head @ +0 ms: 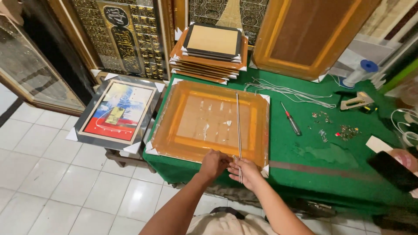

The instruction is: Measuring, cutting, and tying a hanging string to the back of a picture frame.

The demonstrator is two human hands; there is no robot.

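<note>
Both hands meet at the near edge of a large orange wooden picture frame (209, 119) lying back-up on a green felt-covered table (322, 152). The left hand (214, 163) is curled, fingertips pressed on the frame's rim. The right hand (246, 171) pinches a thin white cord (238, 126), which runs taut straight across the frame's pale, glossy backing to the far edge. White card corner guards cap the frame. A red-handled screwdriver (291, 119) lies well apart to the right.
</note>
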